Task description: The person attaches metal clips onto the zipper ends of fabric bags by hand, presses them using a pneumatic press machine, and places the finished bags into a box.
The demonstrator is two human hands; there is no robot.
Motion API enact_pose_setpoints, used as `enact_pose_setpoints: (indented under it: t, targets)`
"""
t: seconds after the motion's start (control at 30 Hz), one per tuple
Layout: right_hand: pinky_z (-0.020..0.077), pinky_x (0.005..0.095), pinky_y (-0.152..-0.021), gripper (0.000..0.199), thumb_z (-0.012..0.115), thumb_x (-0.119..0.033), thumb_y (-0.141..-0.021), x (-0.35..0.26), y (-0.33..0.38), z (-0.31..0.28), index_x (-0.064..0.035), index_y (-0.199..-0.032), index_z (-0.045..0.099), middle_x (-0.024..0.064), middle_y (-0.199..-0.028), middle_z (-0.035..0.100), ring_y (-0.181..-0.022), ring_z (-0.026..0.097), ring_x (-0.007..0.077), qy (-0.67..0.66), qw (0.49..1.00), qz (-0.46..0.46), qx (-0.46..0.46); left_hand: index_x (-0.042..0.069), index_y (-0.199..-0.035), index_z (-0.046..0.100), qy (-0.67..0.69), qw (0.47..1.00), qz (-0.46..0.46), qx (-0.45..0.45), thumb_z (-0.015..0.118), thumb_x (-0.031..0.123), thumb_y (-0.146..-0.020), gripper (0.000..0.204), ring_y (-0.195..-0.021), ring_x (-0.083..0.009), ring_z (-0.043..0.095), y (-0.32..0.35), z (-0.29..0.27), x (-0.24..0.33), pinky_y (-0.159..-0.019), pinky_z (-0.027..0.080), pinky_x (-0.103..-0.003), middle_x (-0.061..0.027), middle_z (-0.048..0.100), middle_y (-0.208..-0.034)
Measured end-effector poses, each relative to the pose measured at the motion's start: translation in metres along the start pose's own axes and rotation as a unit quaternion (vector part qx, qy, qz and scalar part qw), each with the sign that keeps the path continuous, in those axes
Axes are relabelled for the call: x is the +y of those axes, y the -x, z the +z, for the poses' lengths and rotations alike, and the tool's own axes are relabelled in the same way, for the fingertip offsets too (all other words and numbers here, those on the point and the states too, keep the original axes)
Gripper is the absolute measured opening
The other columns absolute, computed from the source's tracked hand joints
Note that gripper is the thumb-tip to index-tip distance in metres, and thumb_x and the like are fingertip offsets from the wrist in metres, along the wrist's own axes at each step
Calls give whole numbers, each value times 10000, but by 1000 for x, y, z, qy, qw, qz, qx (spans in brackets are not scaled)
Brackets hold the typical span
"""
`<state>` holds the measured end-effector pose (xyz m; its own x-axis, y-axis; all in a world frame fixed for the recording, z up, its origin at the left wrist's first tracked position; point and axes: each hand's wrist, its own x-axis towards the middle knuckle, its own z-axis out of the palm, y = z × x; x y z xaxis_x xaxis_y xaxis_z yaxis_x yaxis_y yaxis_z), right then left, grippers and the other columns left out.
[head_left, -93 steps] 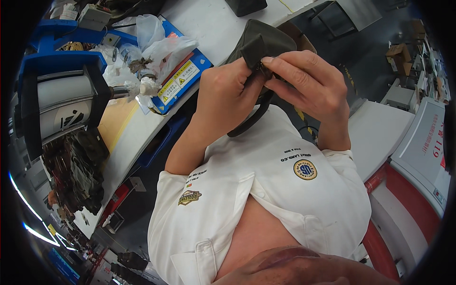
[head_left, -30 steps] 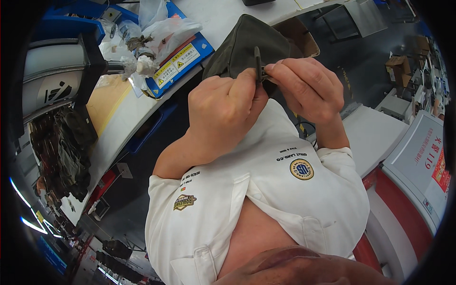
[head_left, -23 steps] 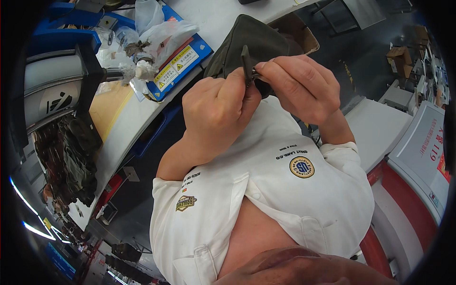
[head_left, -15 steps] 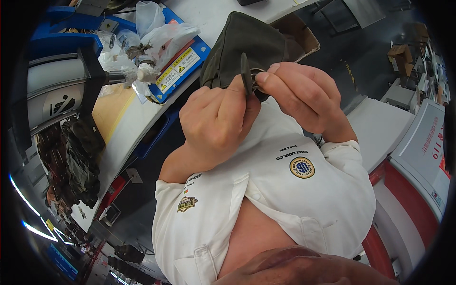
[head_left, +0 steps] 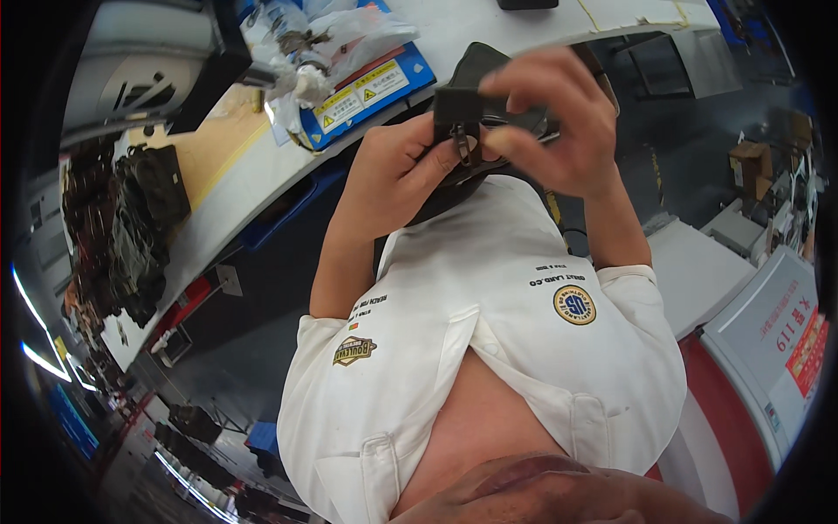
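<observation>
Both my hands hold a dark olive fabric piece (head_left: 482, 72) up in front of my chest. My left hand (head_left: 400, 175) grips its lower left side, the thumb pressed next to a small metal zipper pull (head_left: 461, 142) on a dark tab. My right hand (head_left: 552, 122) pinches the fabric from the right and above, fingers curled over its top edge. Most of the fabric is hidden behind my hands.
A white workbench (head_left: 262, 166) runs along the left and top. On it lie a blue tray with yellow labels (head_left: 367, 87), clear plastic bags (head_left: 349, 26) and a grey machine (head_left: 148, 70). Dark fabric pieces (head_left: 131, 227) are piled at the left end. White boxes (head_left: 768, 341) stand at right.
My hands have turned the fabric piece and lifted it a little. The right fingers moved over its top edge, and the zipper pull now shows beside my left thumb.
</observation>
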<state>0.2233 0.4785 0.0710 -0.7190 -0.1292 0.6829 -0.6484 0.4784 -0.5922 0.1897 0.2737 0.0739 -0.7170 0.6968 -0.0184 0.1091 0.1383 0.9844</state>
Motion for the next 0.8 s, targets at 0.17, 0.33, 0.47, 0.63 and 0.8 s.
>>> enact_pose_setpoints:
  t: [0.17,0.33,0.47,0.63,0.8]
  targets:
    - [433,188,-547,247,708,-200,-870,12,-19,30,18,-886,591,7,-681,549,-589,526,55,-238,922,248,-179,-13,-1055,659,100,993,-59,-1,561,89,-942,181,-835,-89,651,12,-17,-10,-763,508,-232,-66,724,-900]
    - [305,195,-467,189,680,-241,-879,17,-30,89,-102,-772,611,-45,-642,560,-526,446,21,-393,801,420,-167,-53,-1099,628,255,958,-133,3,567,144,-888,295,-601,-37,513,36,-69,-24,-519,366,-159,-157,710,-902]
    - [264,193,-442,193,677,-220,-889,24,-27,142,-131,-756,569,-97,-588,420,-484,351,12,-502,692,510,-96,-45,-1030,628,209,955,-202,55,559,219,-932,290,-467,-14,348,43,-89,-33,-414,247,-153,-154,709,-860]
    - [280,213,-450,175,680,-182,-889,31,-26,173,-101,-751,608,-66,-593,461,-491,380,28,-525,693,494,-3,-31,-908,654,177,950,-240,90,615,214,-912,248,-500,-41,432,31,-114,-49,-453,322,-184,-112,721,-837]
    - [313,214,-458,172,669,-179,-894,38,-34,188,-86,-759,617,-55,-616,486,-504,423,39,-499,740,447,60,-5,-885,664,234,946,-214,72,640,209,-893,215,-562,-47,477,25,-133,-65,-508,345,-186,-115,720,-880]
